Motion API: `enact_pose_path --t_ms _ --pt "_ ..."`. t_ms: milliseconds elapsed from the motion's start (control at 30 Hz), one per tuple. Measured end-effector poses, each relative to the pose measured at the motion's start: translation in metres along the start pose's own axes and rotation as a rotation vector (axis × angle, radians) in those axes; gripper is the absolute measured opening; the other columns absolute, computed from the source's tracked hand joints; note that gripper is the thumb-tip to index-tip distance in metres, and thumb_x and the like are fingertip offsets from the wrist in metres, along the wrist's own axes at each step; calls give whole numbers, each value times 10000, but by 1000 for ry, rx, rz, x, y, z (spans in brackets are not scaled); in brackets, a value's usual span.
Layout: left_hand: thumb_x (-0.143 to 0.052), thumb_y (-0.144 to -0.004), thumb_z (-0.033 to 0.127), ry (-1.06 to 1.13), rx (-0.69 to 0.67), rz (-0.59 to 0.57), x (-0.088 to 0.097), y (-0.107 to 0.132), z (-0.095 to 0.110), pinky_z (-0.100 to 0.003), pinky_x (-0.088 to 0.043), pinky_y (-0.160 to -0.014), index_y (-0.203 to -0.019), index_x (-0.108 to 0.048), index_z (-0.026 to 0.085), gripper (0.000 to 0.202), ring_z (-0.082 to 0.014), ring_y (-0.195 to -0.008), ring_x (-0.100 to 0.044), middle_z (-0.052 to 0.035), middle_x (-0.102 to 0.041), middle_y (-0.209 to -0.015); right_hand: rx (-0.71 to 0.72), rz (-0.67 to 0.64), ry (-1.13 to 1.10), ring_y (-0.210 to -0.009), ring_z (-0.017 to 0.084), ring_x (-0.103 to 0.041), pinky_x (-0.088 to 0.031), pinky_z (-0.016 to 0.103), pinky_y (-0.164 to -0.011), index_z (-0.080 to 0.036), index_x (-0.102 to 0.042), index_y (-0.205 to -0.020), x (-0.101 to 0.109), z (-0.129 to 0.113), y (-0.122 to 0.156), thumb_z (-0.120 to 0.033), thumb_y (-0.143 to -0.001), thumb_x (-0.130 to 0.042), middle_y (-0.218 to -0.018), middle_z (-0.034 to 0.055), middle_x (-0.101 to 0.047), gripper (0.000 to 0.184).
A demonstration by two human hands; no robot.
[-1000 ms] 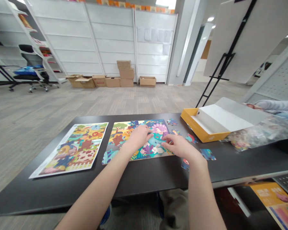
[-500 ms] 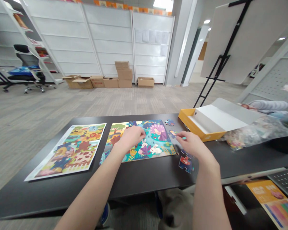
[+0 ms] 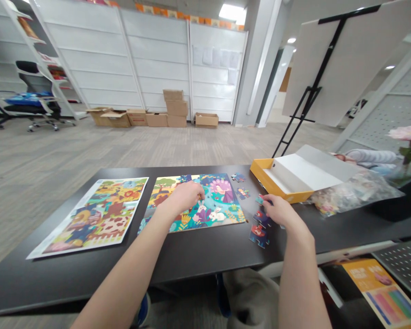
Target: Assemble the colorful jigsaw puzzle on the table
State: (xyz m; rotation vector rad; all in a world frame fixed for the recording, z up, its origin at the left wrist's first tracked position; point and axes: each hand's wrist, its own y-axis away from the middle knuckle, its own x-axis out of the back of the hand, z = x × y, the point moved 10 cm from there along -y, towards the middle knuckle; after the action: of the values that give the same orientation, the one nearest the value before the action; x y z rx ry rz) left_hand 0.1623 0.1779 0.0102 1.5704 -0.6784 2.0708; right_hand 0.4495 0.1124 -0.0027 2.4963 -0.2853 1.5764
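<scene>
A colourful jigsaw puzzle (image 3: 219, 205) lies partly built in the middle of the black table (image 3: 198, 251). My left hand (image 3: 183, 195) rests on its centre with the fingers curled down on the picture. My right hand (image 3: 277, 210) is off the puzzle's right edge, pinching a small loose puzzle piece (image 3: 259, 199) at its fingertips. More loose pieces (image 3: 259, 230) lie just beside and under that hand, and two others (image 3: 239, 177) sit near the puzzle's far right corner.
A printed picture sheet (image 3: 96, 214) lies left of the puzzle. An open yellow box (image 3: 270, 180) and a clear bag of pieces (image 3: 349, 192) stand at the right. Another person's sleeve (image 3: 370, 156) shows beyond the box. An easel (image 3: 308, 100) stands behind.
My right hand left the puzzle's surface and moved right to the loose pieces beside it, closing on one. My left hand stayed on the puzzle, shifting slightly left.
</scene>
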Motion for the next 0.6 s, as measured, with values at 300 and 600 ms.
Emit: enact_pose_path --t_ms 300,600 --pt "-502 -789 62 33 15 9 -1 0 -3 -297 -530 -852 -814 -789 236 336 -204 -938 -712 -37 -790 -951 26 9 -92 -786 211 -712 -514 277 -702 -181 -746 -945 28 -5 28 -327 -781 -719 -910 77 -777 222" --pt "-469 -799 76 1 10 18 -3 -1 -1 -302 -524 -858 -816 -760 228 329 -212 -942 -710 -47 -778 -951 -94 20 -111 -757 199 -707 -517 272 -673 -175 -729 -894 40 52 28 -324 -799 -696 -872 86 -769 179"
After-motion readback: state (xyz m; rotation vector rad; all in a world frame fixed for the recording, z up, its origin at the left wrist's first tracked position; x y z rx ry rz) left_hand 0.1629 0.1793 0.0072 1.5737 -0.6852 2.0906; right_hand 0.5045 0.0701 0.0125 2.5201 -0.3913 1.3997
